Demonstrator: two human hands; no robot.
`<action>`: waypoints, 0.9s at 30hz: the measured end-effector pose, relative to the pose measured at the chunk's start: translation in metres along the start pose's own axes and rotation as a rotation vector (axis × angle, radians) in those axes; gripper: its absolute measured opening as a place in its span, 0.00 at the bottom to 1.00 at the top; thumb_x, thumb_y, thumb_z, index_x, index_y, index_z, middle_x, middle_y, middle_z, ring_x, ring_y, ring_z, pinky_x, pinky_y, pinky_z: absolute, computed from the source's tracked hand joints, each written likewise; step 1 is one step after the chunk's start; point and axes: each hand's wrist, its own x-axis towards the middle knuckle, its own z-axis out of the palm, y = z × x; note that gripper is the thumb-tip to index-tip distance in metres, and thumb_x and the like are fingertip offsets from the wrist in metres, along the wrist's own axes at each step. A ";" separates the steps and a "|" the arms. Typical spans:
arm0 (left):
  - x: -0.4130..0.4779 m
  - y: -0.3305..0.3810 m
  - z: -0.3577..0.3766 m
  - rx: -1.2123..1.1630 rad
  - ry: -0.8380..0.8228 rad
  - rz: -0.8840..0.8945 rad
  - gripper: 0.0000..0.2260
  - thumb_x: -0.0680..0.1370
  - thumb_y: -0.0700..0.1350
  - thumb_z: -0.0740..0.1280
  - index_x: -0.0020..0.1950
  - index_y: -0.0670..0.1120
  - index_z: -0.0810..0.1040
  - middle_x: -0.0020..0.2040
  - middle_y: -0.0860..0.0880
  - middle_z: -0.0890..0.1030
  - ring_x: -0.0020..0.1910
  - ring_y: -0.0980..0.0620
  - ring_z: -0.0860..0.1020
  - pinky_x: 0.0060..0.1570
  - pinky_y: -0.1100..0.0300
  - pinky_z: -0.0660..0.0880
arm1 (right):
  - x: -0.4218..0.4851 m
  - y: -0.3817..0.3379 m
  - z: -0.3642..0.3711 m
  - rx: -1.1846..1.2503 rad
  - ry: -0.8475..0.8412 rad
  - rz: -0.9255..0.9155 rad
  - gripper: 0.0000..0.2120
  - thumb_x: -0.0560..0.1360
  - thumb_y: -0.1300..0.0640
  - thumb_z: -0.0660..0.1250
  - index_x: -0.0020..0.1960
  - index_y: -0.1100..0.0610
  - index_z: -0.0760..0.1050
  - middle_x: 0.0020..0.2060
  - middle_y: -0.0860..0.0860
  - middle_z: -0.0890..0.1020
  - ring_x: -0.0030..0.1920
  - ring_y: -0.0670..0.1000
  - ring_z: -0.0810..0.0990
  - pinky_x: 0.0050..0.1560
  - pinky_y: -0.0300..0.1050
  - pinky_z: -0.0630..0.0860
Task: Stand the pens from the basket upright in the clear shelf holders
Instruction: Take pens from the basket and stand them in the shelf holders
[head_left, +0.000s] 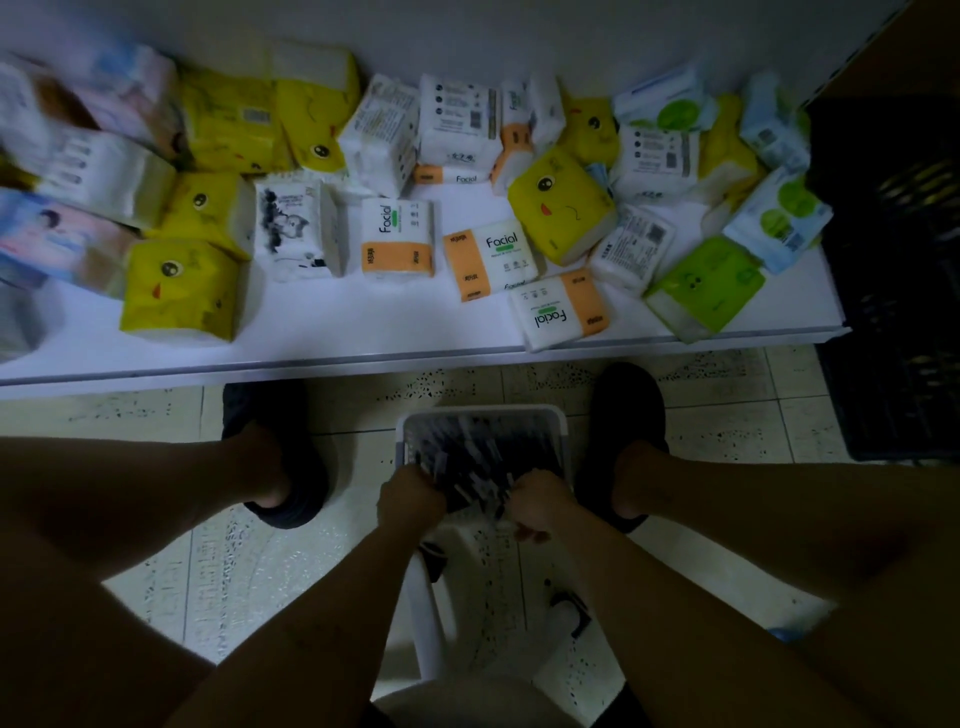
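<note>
A white basket of dark pens sits on the tiled floor between a seated person's feet, near a low white shelf of tissue packs. Left hand and right hand dip into the basket's near end, fingers curled among the pens; blur hides whether they grasp any.

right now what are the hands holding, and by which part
The left hand and right hand each seem to grip a bunch of pens inside the basket; blur hides which part of the pens.
</note>
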 end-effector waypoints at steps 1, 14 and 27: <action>-0.004 0.002 -0.004 -0.056 -0.027 -0.008 0.10 0.75 0.39 0.69 0.55 0.42 0.74 0.51 0.41 0.80 0.48 0.43 0.81 0.49 0.52 0.80 | -0.003 0.000 -0.001 -0.007 0.003 0.000 0.09 0.79 0.61 0.60 0.48 0.65 0.77 0.49 0.62 0.83 0.32 0.52 0.77 0.32 0.43 0.75; -0.099 0.051 -0.061 -0.491 -0.010 0.389 0.10 0.72 0.32 0.69 0.50 0.42 0.75 0.48 0.40 0.80 0.44 0.43 0.81 0.45 0.45 0.80 | -0.084 -0.037 -0.018 0.130 0.345 -0.451 0.08 0.72 0.61 0.71 0.36 0.53 0.76 0.38 0.52 0.81 0.43 0.55 0.80 0.46 0.48 0.77; -0.217 0.110 -0.207 -0.487 0.442 1.027 0.29 0.73 0.34 0.71 0.70 0.52 0.66 0.44 0.48 0.79 0.38 0.50 0.81 0.44 0.50 0.80 | -0.255 -0.122 -0.087 0.151 0.638 -1.024 0.09 0.75 0.60 0.67 0.38 0.50 0.74 0.33 0.45 0.77 0.37 0.49 0.75 0.40 0.44 0.69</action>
